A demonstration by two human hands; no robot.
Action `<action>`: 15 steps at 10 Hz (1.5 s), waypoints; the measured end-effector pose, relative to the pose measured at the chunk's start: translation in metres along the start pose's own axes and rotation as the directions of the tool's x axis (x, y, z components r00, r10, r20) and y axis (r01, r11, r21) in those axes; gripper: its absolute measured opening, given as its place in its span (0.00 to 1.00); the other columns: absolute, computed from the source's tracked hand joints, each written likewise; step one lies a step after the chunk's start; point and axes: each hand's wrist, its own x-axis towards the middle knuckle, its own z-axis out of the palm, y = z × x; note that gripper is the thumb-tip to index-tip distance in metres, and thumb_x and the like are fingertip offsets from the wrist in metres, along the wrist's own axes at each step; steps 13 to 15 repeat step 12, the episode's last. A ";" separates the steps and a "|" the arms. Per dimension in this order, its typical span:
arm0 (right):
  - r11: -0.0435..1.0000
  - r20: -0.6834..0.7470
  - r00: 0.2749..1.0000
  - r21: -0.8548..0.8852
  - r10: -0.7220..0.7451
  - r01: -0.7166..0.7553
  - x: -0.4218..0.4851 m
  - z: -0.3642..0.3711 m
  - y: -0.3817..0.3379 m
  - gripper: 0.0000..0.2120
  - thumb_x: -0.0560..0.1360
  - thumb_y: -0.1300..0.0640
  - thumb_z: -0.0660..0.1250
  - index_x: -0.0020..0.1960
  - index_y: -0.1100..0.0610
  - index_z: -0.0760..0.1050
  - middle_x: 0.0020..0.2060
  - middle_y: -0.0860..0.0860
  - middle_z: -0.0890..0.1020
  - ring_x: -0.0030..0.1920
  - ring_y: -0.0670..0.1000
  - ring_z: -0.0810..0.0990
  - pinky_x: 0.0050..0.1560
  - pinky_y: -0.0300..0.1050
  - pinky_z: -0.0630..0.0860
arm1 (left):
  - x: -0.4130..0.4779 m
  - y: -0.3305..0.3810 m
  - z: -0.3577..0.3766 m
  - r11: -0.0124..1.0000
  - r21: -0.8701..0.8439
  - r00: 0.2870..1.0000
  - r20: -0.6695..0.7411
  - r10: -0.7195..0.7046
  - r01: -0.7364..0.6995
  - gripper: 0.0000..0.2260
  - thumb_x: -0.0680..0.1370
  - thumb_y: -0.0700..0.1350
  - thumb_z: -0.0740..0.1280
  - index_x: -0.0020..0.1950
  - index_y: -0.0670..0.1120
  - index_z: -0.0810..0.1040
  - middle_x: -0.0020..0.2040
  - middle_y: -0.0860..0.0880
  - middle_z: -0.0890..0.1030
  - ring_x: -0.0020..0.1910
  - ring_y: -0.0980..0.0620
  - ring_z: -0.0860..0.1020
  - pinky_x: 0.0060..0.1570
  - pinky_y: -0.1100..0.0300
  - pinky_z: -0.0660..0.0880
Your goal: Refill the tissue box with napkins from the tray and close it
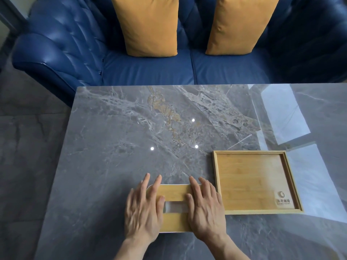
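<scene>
tissue box (175,192): set at 6 o'clock on the table (116,128), wooden lid seated, slot showing | left hand (143,207), right hand (205,205): laid flat on lid, fingers spread, nothing grasped | tray (255,182): just beside at 3 o'clock, no napkins seen | refill judged done, closing nearly finished

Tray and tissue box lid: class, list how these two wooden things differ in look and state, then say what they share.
1. The tray has a raised rim all round; the lid is a flat panel with a slot cut in its middle.
2. The tray lies untouched and holds nothing; the lid has the left hand and right hand pressed flat on it.
3. The tray bears a logo; the lid shows none.

Both are light bamboo-coloured and rest on the marble table.
</scene>
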 end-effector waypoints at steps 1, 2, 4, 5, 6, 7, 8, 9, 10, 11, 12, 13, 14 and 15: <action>1.000 0.002 1.000 -0.005 0.005 -0.005 0.001 -0.001 0.000 0.24 0.80 0.42 0.49 0.74 0.46 0.63 0.68 0.51 0.72 0.67 0.54 0.70 0.62 0.50 0.70 | 0.001 0.002 0.001 1.000 0.015 1.000 0.007 -0.018 0.018 0.25 0.80 0.60 0.48 0.78 0.60 0.56 0.79 0.50 0.60 0.71 0.49 0.70 0.72 0.43 0.63; 0.999 0.000 1.000 -0.033 0.002 -0.002 0.000 -0.001 -0.001 0.24 0.80 0.42 0.49 0.75 0.45 0.61 0.70 0.51 0.71 0.70 0.55 0.68 0.65 0.51 0.69 | 0.000 0.003 -0.001 0.999 0.045 1.000 0.008 -0.028 0.028 0.25 0.79 0.60 0.47 0.78 0.60 0.56 0.79 0.49 0.60 0.71 0.48 0.70 0.72 0.42 0.64; 0.999 -0.008 1.000 -0.051 0.001 -0.002 -0.003 0.001 0.000 0.26 0.81 0.40 0.49 0.77 0.44 0.57 0.77 0.53 0.64 0.78 0.57 0.58 0.71 0.51 0.60 | -0.002 0.007 -0.006 0.990 0.134 0.999 0.018 -0.035 0.032 0.27 0.79 0.60 0.49 0.78 0.56 0.59 0.78 0.46 0.61 0.71 0.41 0.70 0.71 0.43 0.63; 0.998 -0.012 1.000 -0.057 -0.021 0.020 -0.002 0.002 0.002 0.26 0.81 0.40 0.48 0.78 0.44 0.55 0.78 0.53 0.61 0.79 0.56 0.54 0.72 0.50 0.56 | -0.003 0.005 -0.005 0.993 0.118 1.000 0.011 -0.025 0.023 0.27 0.79 0.60 0.47 0.78 0.55 0.59 0.79 0.46 0.61 0.72 0.42 0.68 0.72 0.43 0.63; 0.998 -0.014 1.000 -0.054 -0.017 0.016 -0.001 0.004 0.003 0.26 0.81 0.40 0.48 0.78 0.43 0.55 0.78 0.52 0.61 0.79 0.55 0.54 0.72 0.50 0.56 | -0.003 0.005 -0.004 0.996 0.087 1.000 -0.002 -0.012 0.013 0.27 0.80 0.61 0.44 0.78 0.56 0.57 0.79 0.48 0.60 0.73 0.44 0.67 0.73 0.43 0.61; 0.998 -0.010 1.000 -0.060 -0.025 0.024 0.000 0.004 0.004 0.26 0.81 0.40 0.47 0.78 0.44 0.55 0.77 0.52 0.62 0.78 0.55 0.54 0.73 0.50 0.57 | -0.002 0.005 -0.002 0.998 0.065 1.000 -0.014 -0.018 0.019 0.26 0.80 0.60 0.47 0.78 0.57 0.57 0.79 0.47 0.60 0.72 0.44 0.68 0.74 0.43 0.60; 0.998 -0.007 1.000 -0.054 -0.021 0.020 0.001 0.003 0.003 0.26 0.81 0.41 0.47 0.77 0.43 0.56 0.77 0.52 0.63 0.78 0.55 0.55 0.73 0.50 0.57 | -0.003 0.005 -0.003 0.999 0.049 1.000 -0.024 -0.021 0.022 0.26 0.80 0.59 0.49 0.78 0.56 0.58 0.78 0.47 0.61 0.71 0.44 0.69 0.73 0.43 0.61; 0.998 -0.010 1.000 -0.054 -0.025 0.025 0.001 0.001 0.003 0.25 0.81 0.41 0.47 0.77 0.43 0.56 0.77 0.52 0.64 0.78 0.55 0.56 0.73 0.51 0.58 | -0.002 0.005 -0.003 0.998 0.056 1.000 -0.018 -0.017 0.018 0.26 0.80 0.59 0.50 0.78 0.56 0.58 0.78 0.47 0.61 0.71 0.44 0.69 0.73 0.43 0.62; 0.998 -0.002 1.000 -0.066 -0.025 0.025 0.002 0.001 0.002 0.26 0.81 0.40 0.47 0.77 0.44 0.57 0.77 0.53 0.64 0.78 0.56 0.56 0.73 0.51 0.58 | 0.000 0.004 -0.003 0.997 0.076 1.000 -0.003 -0.002 0.002 0.26 0.80 0.59 0.50 0.78 0.56 0.58 0.79 0.47 0.61 0.73 0.43 0.67 0.73 0.43 0.62; 0.996 -0.010 0.999 -0.074 -0.044 0.044 0.003 0.000 0.002 0.26 0.81 0.40 0.47 0.77 0.44 0.56 0.77 0.53 0.63 0.79 0.55 0.54 0.74 0.51 0.55 | 0.001 0.004 -0.007 0.991 0.131 0.999 0.001 0.039 -0.038 0.27 0.80 0.60 0.48 0.78 0.54 0.57 0.79 0.48 0.61 0.75 0.43 0.65 0.73 0.46 0.60; 0.995 -0.039 0.997 -0.078 -0.065 0.062 0.004 -0.011 0.005 0.27 0.81 0.40 0.49 0.77 0.48 0.58 0.77 0.54 0.63 0.79 0.54 0.55 0.74 0.50 0.54 | 0.001 0.005 -0.019 0.990 0.129 0.997 -0.028 0.066 -0.062 0.29 0.80 0.62 0.44 0.79 0.52 0.58 0.78 0.48 0.64 0.75 0.44 0.65 0.73 0.50 0.55; 0.995 -0.039 0.997 -0.078 -0.065 0.062 0.004 -0.011 0.005 0.27 0.81 0.40 0.49 0.77 0.48 0.58 0.77 0.54 0.63 0.79 0.54 0.55 0.74 0.50 0.54 | 0.001 0.005 -0.019 0.990 0.129 0.997 -0.028 0.066 -0.062 0.29 0.80 0.62 0.44 0.79 0.52 0.58 0.78 0.48 0.64 0.75 0.44 0.65 0.73 0.50 0.55; 0.995 -0.039 0.997 -0.078 -0.065 0.062 0.004 -0.011 0.005 0.27 0.81 0.40 0.49 0.77 0.48 0.58 0.77 0.54 0.63 0.79 0.54 0.55 0.74 0.50 0.54 | 0.001 0.005 -0.019 0.990 0.129 0.997 -0.028 0.066 -0.062 0.29 0.80 0.62 0.44 0.79 0.52 0.58 0.78 0.48 0.64 0.75 0.44 0.65 0.73 0.50 0.55; 0.995 -0.039 0.997 -0.078 -0.065 0.062 0.004 -0.011 0.005 0.27 0.81 0.40 0.49 0.77 0.48 0.58 0.77 0.54 0.63 0.79 0.54 0.55 0.74 0.50 0.54 | 0.001 0.005 -0.019 0.990 0.129 0.997 -0.028 0.066 -0.062 0.29 0.80 0.62 0.44 0.79 0.52 0.58 0.78 0.48 0.64 0.75 0.44 0.65 0.73 0.50 0.55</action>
